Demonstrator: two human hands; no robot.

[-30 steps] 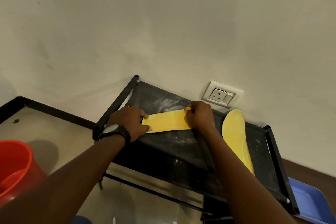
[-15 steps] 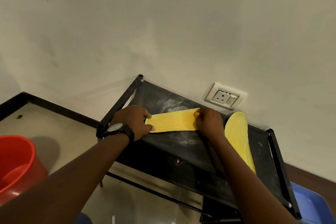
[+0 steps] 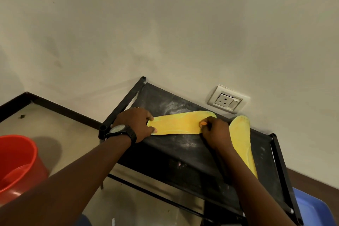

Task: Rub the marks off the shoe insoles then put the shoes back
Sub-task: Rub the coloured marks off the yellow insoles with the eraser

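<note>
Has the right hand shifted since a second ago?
Yes. The right hand drew back from the wall socket, sliding from the far edge of the insole toward its middle.

A red bucket (image 3: 16, 161) stands on the floor (image 3: 55, 126) at left; a white socket (image 3: 227, 101) is set in the wall (image 3: 165, 24); a blue tub (image 3: 310, 207) lies lower right

The left hand (image 3: 135, 124) carries a black wristwatch (image 3: 120, 129) at the wrist, with a round dark face in a chunky bezel and a wide black strap. The right hand (image 3: 215, 132) and both forearms are bare to the picture's edge.
</note>
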